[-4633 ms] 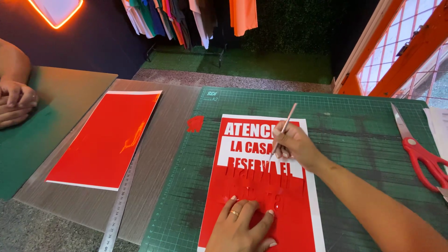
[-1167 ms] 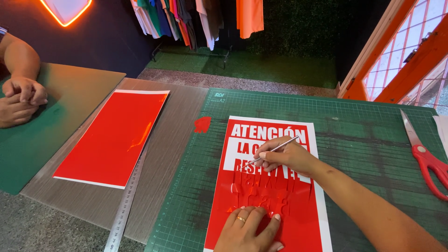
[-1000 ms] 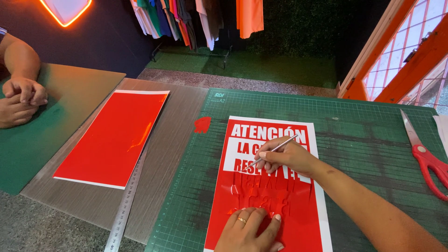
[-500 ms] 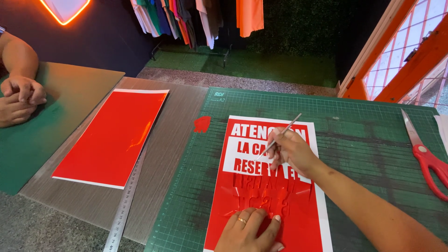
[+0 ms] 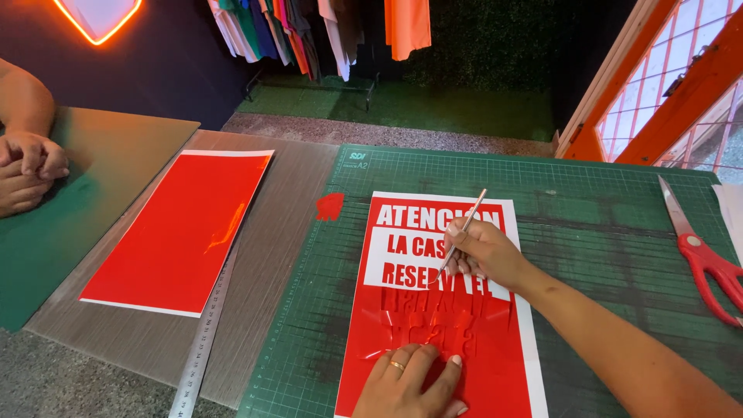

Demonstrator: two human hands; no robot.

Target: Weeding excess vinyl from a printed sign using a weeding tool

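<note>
A red vinyl sheet (image 5: 433, 352) with cut white lettering lies on the green cutting mat (image 5: 596, 232). My right hand (image 5: 484, 251) grips a thin metal weeding tool (image 5: 463, 232), its tip down on the white lettered band in the sheet's middle. My left hand (image 5: 406, 383), wearing a ring, presses flat on the sheet's lower part, fingers apart. Below the tool tip, loosened red vinyl strips stand up from the backing.
A plain red vinyl sheet (image 5: 182, 228) lies on the wooden board to the left, with a steel ruler (image 5: 205, 340) along its right side. Red-handled scissors (image 5: 700, 255) rest at the mat's right edge. A small red scrap (image 5: 330, 206) sits on the mat. Another person's clasped hands (image 5: 27, 170) rest far left.
My right hand has shifted the tool along the lettered rows, with its handle now raised more upright. More white lettering shows in the band. My left hand stays pressed on the sheet.
</note>
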